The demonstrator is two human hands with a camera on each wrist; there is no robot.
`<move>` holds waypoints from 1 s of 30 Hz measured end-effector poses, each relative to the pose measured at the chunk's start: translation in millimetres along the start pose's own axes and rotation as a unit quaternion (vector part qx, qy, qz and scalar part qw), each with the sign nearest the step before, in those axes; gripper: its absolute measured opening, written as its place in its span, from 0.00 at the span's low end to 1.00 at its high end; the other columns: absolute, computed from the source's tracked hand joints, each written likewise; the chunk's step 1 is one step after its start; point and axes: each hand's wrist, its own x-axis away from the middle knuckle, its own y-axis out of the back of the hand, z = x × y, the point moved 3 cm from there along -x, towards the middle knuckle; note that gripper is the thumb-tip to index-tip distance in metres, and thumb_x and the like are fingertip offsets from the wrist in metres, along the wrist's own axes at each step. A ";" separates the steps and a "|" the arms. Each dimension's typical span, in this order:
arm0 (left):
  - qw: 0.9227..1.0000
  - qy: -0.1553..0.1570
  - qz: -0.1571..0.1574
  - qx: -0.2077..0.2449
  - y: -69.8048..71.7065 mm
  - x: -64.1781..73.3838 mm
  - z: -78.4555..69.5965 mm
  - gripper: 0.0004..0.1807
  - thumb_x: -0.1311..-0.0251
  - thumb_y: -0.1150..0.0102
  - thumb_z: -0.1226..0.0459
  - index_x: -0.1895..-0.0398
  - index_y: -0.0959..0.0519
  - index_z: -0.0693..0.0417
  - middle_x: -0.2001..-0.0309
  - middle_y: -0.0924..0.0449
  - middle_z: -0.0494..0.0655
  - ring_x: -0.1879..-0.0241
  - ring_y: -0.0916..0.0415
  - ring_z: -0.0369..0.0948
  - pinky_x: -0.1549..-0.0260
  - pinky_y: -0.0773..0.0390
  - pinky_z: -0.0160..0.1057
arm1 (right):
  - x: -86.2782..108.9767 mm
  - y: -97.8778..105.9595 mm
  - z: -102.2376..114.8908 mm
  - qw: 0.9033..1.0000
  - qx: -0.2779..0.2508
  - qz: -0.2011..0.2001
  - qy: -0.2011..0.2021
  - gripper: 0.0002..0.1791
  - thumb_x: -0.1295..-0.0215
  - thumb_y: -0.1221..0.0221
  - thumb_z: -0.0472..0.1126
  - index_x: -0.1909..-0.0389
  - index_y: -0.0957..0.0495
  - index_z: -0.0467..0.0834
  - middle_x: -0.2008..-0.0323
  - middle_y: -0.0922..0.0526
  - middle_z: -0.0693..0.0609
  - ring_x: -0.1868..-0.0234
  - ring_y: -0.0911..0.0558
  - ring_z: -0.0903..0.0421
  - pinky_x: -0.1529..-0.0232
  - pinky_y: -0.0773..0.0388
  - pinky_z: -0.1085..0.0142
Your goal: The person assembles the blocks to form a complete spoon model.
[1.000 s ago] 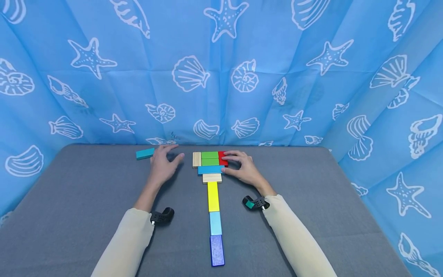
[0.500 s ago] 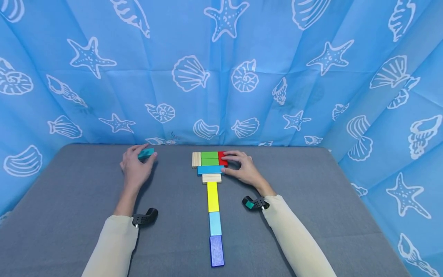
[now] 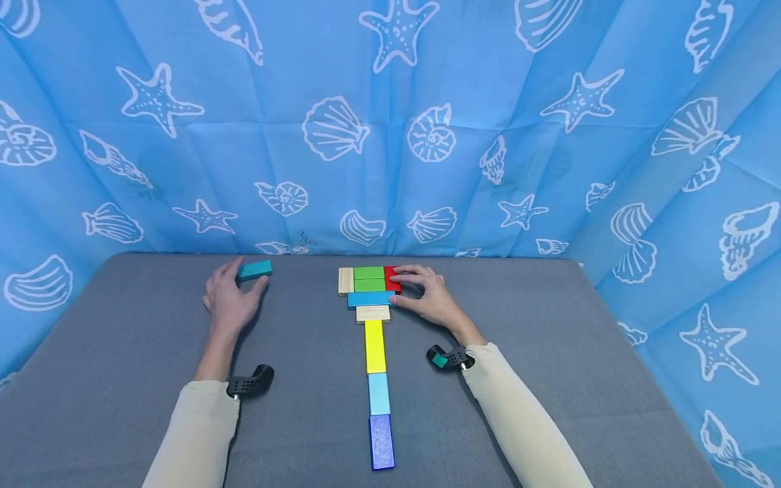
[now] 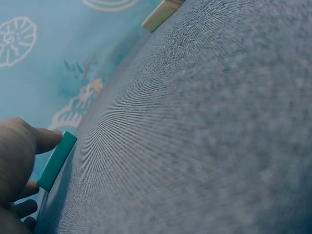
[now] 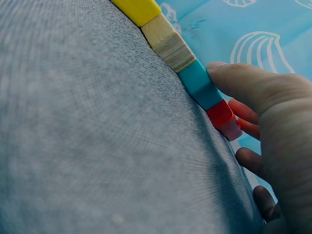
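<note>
My left hand (image 3: 230, 297) pinches a teal block (image 3: 255, 270) lengthwise near the table's far left edge. In the left wrist view the thumb meets one end of this teal block (image 4: 57, 161) and a finger the other. My right hand (image 3: 430, 298) rests against a row of flat-laid blocks. Its thumb touches the right end of a long blue block (image 3: 371, 299), and its fingertips lie on a red block (image 3: 392, 276). Left of the red sit two green blocks (image 3: 369, 273) and an upright-laid plain wooden block (image 3: 346, 280).
From the blue block a line runs toward me: a wooden block (image 3: 373, 314), a yellow block (image 3: 375, 347), a light blue block (image 3: 379, 394) and a dark blue block (image 3: 382, 442). A blue curtain (image 3: 390, 183) with shell prints hangs right behind the grey table (image 3: 488, 420).
My left hand has moved left to the teal block and taken hold of it; the block tilted, then came level near the same spot. The right hand has kept its place.
</note>
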 end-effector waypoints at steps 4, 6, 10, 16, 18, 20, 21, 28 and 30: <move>0.999 0.002 0.017 -0.029 -1.2 1.1 2.0 0.39 0.30 0.40 0.57 0.21 0.43 0.61 0.26 0.45 0.70 0.27 0.52 0.67 0.36 0.52 0.68 | -0.1 -0.5 -0.7 1.000 0.002 0.002 0.001 0.27 0.39 0.28 0.49 0.39 0.18 0.46 0.35 0.24 0.51 0.32 0.32 0.47 0.37 0.44 0.45; 0.999 0.001 0.021 -0.037 -1.9 1.2 3.3 0.39 0.29 0.41 0.57 0.21 0.45 0.60 0.26 0.45 0.70 0.27 0.53 0.67 0.36 0.52 0.68 | 0.0 -0.9 -1.3 1.000 0.001 0.003 -0.001 0.27 0.39 0.28 0.49 0.39 0.18 0.46 0.34 0.24 0.51 0.32 0.33 0.47 0.37 0.44 0.45; 0.999 0.000 0.023 -0.044 -2.7 0.9 5.0 0.39 0.28 0.42 0.57 0.21 0.45 0.61 0.26 0.46 0.70 0.27 0.53 0.67 0.36 0.53 0.69 | 0.6 -0.9 -2.0 1.000 0.000 0.001 -0.004 0.27 0.39 0.28 0.48 0.39 0.18 0.46 0.34 0.25 0.50 0.32 0.33 0.46 0.36 0.45 0.44; 0.998 -0.003 0.027 -0.055 -1.6 -1.0 4.4 0.38 0.27 0.44 0.57 0.21 0.46 0.62 0.26 0.45 0.70 0.27 0.53 0.68 0.36 0.53 0.69 | 0.4 0.4 0.2 1.000 0.000 -0.001 0.000 0.27 0.39 0.28 0.48 0.39 0.18 0.46 0.35 0.24 0.49 0.33 0.32 0.46 0.37 0.44 0.44; 0.998 -0.006 0.028 -0.060 -0.4 -1.1 4.4 0.38 0.27 0.44 0.57 0.21 0.45 0.62 0.26 0.45 0.71 0.28 0.53 0.68 0.36 0.53 0.69 | 0.2 0.5 0.8 1.000 0.000 -0.001 0.001 0.27 0.39 0.28 0.49 0.39 0.18 0.46 0.35 0.24 0.50 0.32 0.33 0.46 0.37 0.44 0.45; 0.998 -0.009 0.027 -0.062 0.7 -1.1 5.0 0.37 0.27 0.44 0.58 0.22 0.44 0.63 0.27 0.44 0.71 0.28 0.52 0.68 0.36 0.53 0.69 | -0.1 0.4 1.5 1.000 0.000 0.000 0.003 0.27 0.39 0.28 0.48 0.39 0.18 0.46 0.35 0.24 0.50 0.32 0.33 0.47 0.37 0.44 0.45; 0.998 -0.010 0.026 -0.063 1.0 -1.0 5.3 0.37 0.27 0.44 0.58 0.22 0.44 0.63 0.27 0.44 0.71 0.28 0.52 0.68 0.36 0.52 0.69 | -0.2 0.4 1.7 1.000 0.000 0.001 0.004 0.27 0.39 0.28 0.48 0.39 0.18 0.46 0.35 0.24 0.50 0.32 0.33 0.47 0.37 0.44 0.45; 0.997 -0.007 0.023 -0.078 1.0 0.2 6.3 0.34 0.26 0.46 0.58 0.23 0.42 0.63 0.27 0.43 0.70 0.28 0.50 0.68 0.38 0.52 0.69 | 0.4 0.3 1.5 1.000 0.002 0.001 0.002 0.27 0.39 0.28 0.48 0.39 0.18 0.46 0.34 0.25 0.49 0.32 0.33 0.46 0.37 0.44 0.44; 0.996 -0.004 0.025 -0.081 0.7 0.1 5.9 0.34 0.26 0.47 0.58 0.23 0.42 0.64 0.27 0.43 0.71 0.29 0.51 0.68 0.39 0.53 0.69 | 1.0 0.6 1.7 1.000 0.002 0.001 -0.001 0.27 0.39 0.28 0.48 0.39 0.18 0.47 0.34 0.25 0.48 0.32 0.33 0.46 0.37 0.45 0.44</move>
